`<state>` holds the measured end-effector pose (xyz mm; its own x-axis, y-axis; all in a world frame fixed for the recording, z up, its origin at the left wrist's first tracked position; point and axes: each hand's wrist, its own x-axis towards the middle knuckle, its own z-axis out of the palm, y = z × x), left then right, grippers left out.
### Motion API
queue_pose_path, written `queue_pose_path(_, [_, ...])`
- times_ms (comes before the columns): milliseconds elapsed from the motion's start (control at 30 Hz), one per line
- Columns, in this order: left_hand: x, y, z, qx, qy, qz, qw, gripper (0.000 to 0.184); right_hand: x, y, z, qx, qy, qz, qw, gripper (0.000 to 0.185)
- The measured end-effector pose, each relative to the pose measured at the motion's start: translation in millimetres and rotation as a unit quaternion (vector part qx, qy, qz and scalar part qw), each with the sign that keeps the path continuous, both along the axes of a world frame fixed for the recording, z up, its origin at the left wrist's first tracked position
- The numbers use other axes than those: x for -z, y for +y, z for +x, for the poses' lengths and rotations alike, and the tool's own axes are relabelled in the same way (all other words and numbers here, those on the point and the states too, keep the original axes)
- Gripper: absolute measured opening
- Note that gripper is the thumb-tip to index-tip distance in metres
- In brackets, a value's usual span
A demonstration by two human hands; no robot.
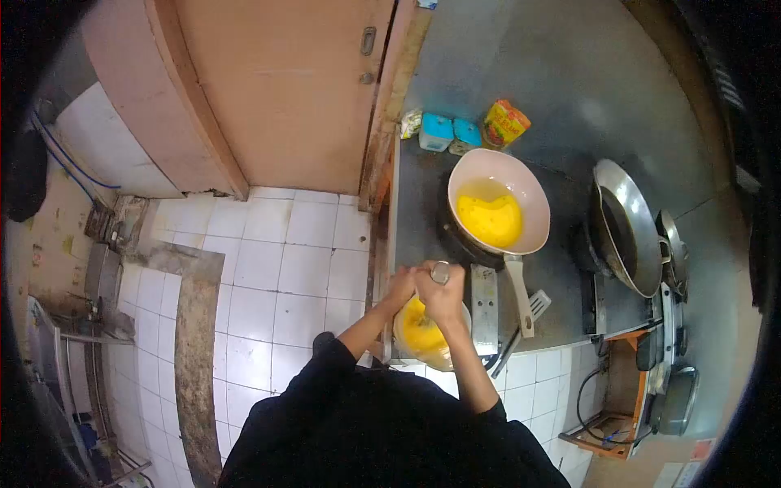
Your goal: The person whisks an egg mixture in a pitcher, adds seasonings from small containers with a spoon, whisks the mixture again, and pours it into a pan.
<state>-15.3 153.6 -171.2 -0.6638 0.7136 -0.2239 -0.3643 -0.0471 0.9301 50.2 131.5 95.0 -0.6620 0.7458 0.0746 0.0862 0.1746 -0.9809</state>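
Yellow mixture (420, 332) sat in a bowl (442, 359) at the edge of the counter (565, 313), right hand (441, 299) clenched round a metal handle (440, 272), left hand (399, 288) beside it, grip unclear.

Both bare hands close together over the far side of the bowl (442, 360), right hand (440, 294) curled into a closed fist, left hand (400, 287) just beside it, forearms angled inward to the bowl, wrists exposed, dark sleeves (324, 368) ending on the forearms.
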Motion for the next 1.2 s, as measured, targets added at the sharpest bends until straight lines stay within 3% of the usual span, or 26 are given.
queue_pose_path(67, [-118,-36,-4,0.101,0.1,-0.088,0.986,0.04,-14,-3,8,0.025,0.064,-0.025,0.997,0.015])
queue_pose_path(100, [-108,-34,-6,0.101,0.1,-0.087,0.986,0.04,-16,-3,9,0.044,0.136,-0.051,0.989,0.013])
queue_pose_path(167, [-74,-28,-10,0.145,-0.006,0.005,0.989,0.039,24,-4,6,0.06,0.172,-0.019,0.983,0.015])
queue_pose_path(233, [-107,-37,6,0.053,0.138,-0.004,0.989,0.036,8,-5,-4,0.013,-0.01,0.066,0.998,0.016])
queue_pose_path(300, [-96,-25,1,0.024,0.119,-0.026,0.992,0.032,-19,-7,2,0.024,0.0,0.052,0.998,0.017])
queue_pose_path(367, [-98,-22,-6,0.089,0.14,-0.088,0.982,0.03,-24,-6,12,0.083,0.1,-0.032,0.991,0.017])
queue_pose_path(400, [-119,-31,-3,0.068,0.086,-0.057,0.992,0.029,9,-18,0,0.178,0.19,-0.023,0.965,0.021])
queue_pose_path(433, [-79,-24,-1,0.063,0.168,-0.004,0.984,0.027,8,-16,0,0.182,0.194,-0.023,0.964,0.021])
queue_pose_path(500, [3,-9,4,0.036,0.329,0.101,0.938,0.024,3,-6,1,0.066,-0.054,0.108,0.99,0.011])
queue_pose_path(567, [-58,-22,1,0.094,0.341,0.05,0.934,0.025,-20,-6,5,0.023,-0.028,0.037,0.999,0.012])
queue_pose_path(633, [-79,-22,-9,0.12,0.354,0.029,0.927,0.025,0,-6,12,0.101,0.144,0.011,0.984,0.012])
queue_pose_path(667, [-77,-26,-9,0.145,0.319,0.083,0.933,0.026,45,-5,14,0.155,0.053,-0.006,0.986,0.015])
queue_pose_path(700, [-53,-21,-2,0.112,0.357,0.045,0.926,0.027,35,-1,12,0.157,0.053,-0.003,0.986,0.015])
queue_pose_path(767, [-6,-10,12,0.047,0.421,-0.037,0.905,0.027,-14,0,5,0.036,-0.035,0.1,0.994,0.017])
queue_pose_path(833, [-57,-12,0,0.124,0.155,-0.013,0.98,0.032,-59,-13,8,0.132,0.074,-0.009,0.988,0.024])
queue_pose_path(867, [-83,-20,-3,0.155,0.036,-0.043,0.986,0.036,-16,-4,15,0.137,0.098,0.022,0.985,0.024])
queue_pose_path(900, [-83,-16,-7,0.157,0.042,-0.04,0.986,0.036,26,6,18,0.141,0.127,0.055,0.98,0.025])
queue_pose_path(933, [-67,-17,-2,0.122,0.066,-0.022,0.99,0.037,24,5,17,0.145,0.128,0.055,0.98,0.025])
queue_pose_path(967, [-52,-14,7,0.083,0.086,0.0,0.993,0.039,21,8,16,0.099,0.044,0.105,0.989,0.024])
queue_pose_path(1000, [-35,-13,12,0.051,0.178,-0.012,0.983,0.039,16,8,11,0.056,-0.037,0.148,0.987,0.024])
queue_pose_path(1033, [-17,-13,16,0.01,0.268,-0.032,0.963,0.04,-5,-1,10,0.061,-0.039,0.142,0.987,0.024])
queue_pose_path(1067, [-79,-24,8,0.05,0.215,-0.037,0.975,0.04,-42,-7,6,0.098,0.026,0.091,0.991,0.022])
queue_pose_path(1100, [-63,-17,4,0.089,0.15,-0.029,0.984,0.04,-61,-14,6,0.135,0.087,0.036,0.986,0.02])
queue_pose_path(1133, [-46,-10,0,0.124,0.084,-0.027,0.988,0.041,-18,0,11,0.153,0.09,0.057,0.982,0.016])
queue_pose_path(1167, [-46,-12,2,0.125,0.091,-0.026,0.988,0.041,4,6,9,0.155,0.097,0.058,0.981,0.016])
queue_pose_path(1200, [-47,-16,13,0.047,0.147,-0.028,0.988,0.041,5,4,7,0.123,0.017,0.056,0.991,0.018])
